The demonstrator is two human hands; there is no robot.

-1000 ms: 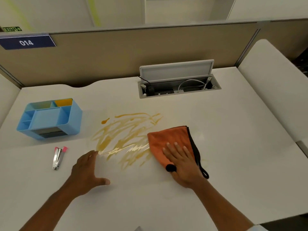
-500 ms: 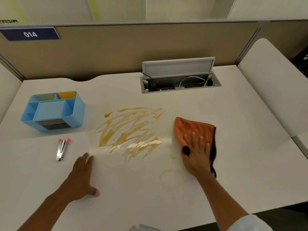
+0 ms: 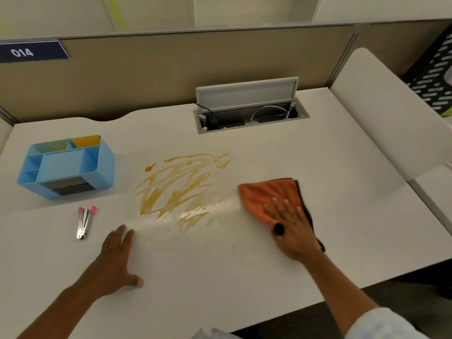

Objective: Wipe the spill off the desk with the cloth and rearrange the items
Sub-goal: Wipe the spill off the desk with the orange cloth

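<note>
Right hand (image 3: pixel 292 231) flat on cloth (image 3: pixel 266 196) beside spill (image 3: pixel 178 187) — left hand (image 3: pixel 115 263) splayed, gripping nothing.

Orange cloth (image 3: pixel 265 195) lies flat, just right of smeared amber spill (image 3: pixel 179 185) on desk (image 3: pixel 318 152)

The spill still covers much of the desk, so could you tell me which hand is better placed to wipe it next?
The right hand: it presses flat on the orange cloth, just right of the spill. The left hand rests bare on the desk, holding nothing.
</note>
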